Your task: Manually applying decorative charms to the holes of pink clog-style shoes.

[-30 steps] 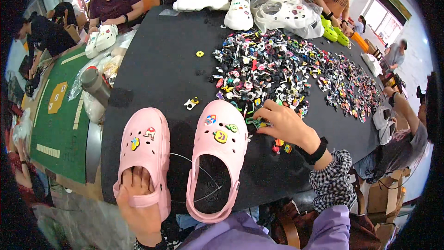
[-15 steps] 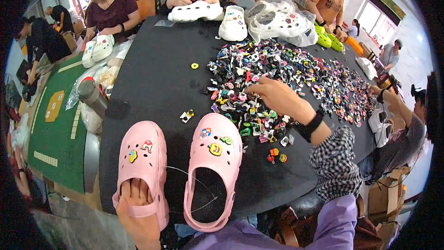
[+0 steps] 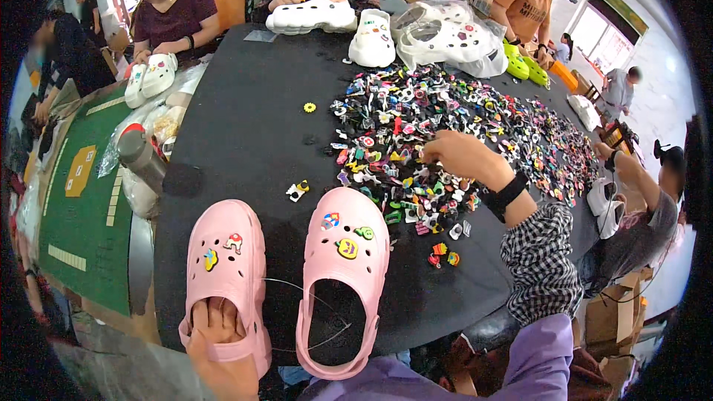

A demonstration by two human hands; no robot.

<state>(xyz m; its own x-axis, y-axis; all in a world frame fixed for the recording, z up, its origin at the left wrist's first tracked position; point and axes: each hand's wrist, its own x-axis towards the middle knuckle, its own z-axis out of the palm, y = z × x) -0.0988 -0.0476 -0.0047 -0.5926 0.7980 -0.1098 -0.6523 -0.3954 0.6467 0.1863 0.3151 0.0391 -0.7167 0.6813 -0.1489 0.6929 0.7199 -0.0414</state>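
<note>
Two pink clogs [image 3: 343, 275] lie near on the black bench [image 3: 245, 134]; the left hand [image 3: 219, 334] grips the left clog's heel, fingers tucked inside. The right hand [image 3: 464, 157] reaches right, fingers curled into the charm pile [image 3: 460, 141], grasp unclear. A sweeping sleeve could likely scatter charms off the bench.

Head-worn fisheye, steeply down over table [image 3: 245, 141]
</note>
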